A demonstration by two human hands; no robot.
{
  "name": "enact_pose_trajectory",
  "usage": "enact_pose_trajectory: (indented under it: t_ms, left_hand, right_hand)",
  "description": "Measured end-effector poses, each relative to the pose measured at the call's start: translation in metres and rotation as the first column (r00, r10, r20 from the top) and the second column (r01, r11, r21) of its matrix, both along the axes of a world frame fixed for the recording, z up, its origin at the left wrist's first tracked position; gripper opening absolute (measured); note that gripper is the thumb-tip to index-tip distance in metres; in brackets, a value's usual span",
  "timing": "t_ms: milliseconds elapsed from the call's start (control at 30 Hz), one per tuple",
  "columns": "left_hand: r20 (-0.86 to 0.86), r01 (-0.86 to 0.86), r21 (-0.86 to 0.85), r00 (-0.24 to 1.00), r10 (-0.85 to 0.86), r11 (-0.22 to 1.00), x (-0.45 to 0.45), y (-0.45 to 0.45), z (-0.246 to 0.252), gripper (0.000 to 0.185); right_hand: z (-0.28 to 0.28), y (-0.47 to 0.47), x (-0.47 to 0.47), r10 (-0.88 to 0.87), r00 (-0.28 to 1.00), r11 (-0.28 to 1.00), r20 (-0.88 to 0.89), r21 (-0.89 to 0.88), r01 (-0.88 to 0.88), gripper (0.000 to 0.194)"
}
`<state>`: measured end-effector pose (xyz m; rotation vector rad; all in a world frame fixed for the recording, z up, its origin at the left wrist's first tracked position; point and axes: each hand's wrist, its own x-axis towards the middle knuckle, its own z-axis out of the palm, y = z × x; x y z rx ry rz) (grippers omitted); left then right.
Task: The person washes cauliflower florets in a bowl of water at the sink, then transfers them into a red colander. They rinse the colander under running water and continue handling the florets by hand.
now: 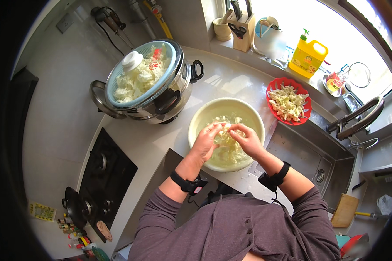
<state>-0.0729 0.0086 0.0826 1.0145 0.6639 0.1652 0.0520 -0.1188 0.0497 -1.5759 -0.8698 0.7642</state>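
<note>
A round pale basin [258, 130] of water stands on the counter before me, with cauliflower pieces [230, 153] lying in the water. Above it, my left hand [206, 140] and my right hand [246, 138] come close together at the fingertips. Between them is a small cauliflower floret [227, 127], pinched by the left fingers. The right fingers are curled at its other side; whether they grip it too is hard to see. To the right, a red scalloped basket [308, 112] holds more cauliflower florets [289, 102].
Left of the basin stands a steel pot [183, 94] with a blue colander [109, 86] of leafy vegetable on top. A steel sink [294, 146] with a faucet [359, 117] lies right. A black cooktop [117, 169] is at lower left; a knife block [243, 32] stands on the sill.
</note>
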Motion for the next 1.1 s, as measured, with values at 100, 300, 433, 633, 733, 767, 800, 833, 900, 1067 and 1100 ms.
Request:
enact_pose_trajectory:
  t_ms: [100, 300, 433, 633, 733, 767, 800, 833, 900, 1067, 1100]
  left_hand:
    - [0.067, -0.040, 0.109, 0.997, 0.033, 0.993, -0.005, 0.010, -0.001, 0.034]
    - [-0.298, -0.070, 0.096, 0.950, 0.096, 0.993, 0.000, 0.020, -0.052, 0.070]
    - [-0.352, 0.081, -0.103, 0.929, -0.112, 0.991, 0.020, 0.004, -0.074, 0.071]
    - [-0.187, 0.033, -0.021, 0.982, -0.037, 0.999, 0.023, -0.014, -0.054, 0.051]
    - [-0.048, -0.049, -0.015, 0.998, 0.048, 0.999, 0.021, -0.022, -0.040, 0.049]
    - [-0.005, -0.084, -0.016, 0.996, 0.084, 0.996, 0.021, -0.025, -0.036, 0.049]
    - [0.038, -0.118, -0.018, 0.992, 0.118, 0.993, 0.021, -0.028, -0.032, 0.049]
    - [0.065, -0.149, -0.002, 0.987, 0.149, 0.989, 0.021, -0.030, -0.028, 0.050]
    - [0.120, -0.216, 0.028, 0.970, 0.211, 0.976, 0.020, -0.035, -0.020, 0.051]
    - [0.208, -0.245, 0.036, 0.950, 0.233, 0.969, 0.015, -0.038, -0.004, 0.050]
    - [0.223, -0.238, 0.031, 0.948, 0.225, 0.971, 0.014, -0.038, -0.003, 0.050]
  right_hand:
    - [0.002, -0.006, 0.009, -0.009, 0.999, 1.000, 0.053, 0.006, 0.009, 0.022]
    - [-0.044, 0.003, 0.019, -0.240, 0.948, 0.922, 0.210, -0.255, 0.290, 0.051]
    - [-0.070, 0.019, 0.000, -0.045, 0.998, 0.945, -0.049, -0.325, 0.027, 0.060]
    - [-0.049, 0.019, -0.020, -0.078, 0.997, 0.980, 0.010, -0.183, 0.079, 0.040]
    - [-0.034, 0.019, -0.030, -0.082, 0.992, 0.995, 0.095, -0.051, 0.087, 0.039]
    - [-0.029, 0.019, -0.032, -0.072, 0.987, 0.997, 0.141, -0.009, 0.074, 0.039]
    - [-0.025, 0.018, -0.036, -0.067, 0.982, 0.998, 0.177, 0.018, 0.065, 0.039]
    - [-0.021, 0.018, -0.038, -0.063, 0.977, 0.998, 0.203, 0.024, 0.059, 0.039]
    - [-0.012, 0.015, -0.043, -0.050, 0.965, 0.998, 0.256, 0.045, 0.040, 0.041]
    - [0.007, 0.011, -0.047, -0.037, 0.946, 0.996, 0.323, 0.088, 0.009, 0.045]
    - [0.010, 0.011, -0.048, -0.039, 0.941, 0.994, 0.335, 0.113, 0.001, 0.046]
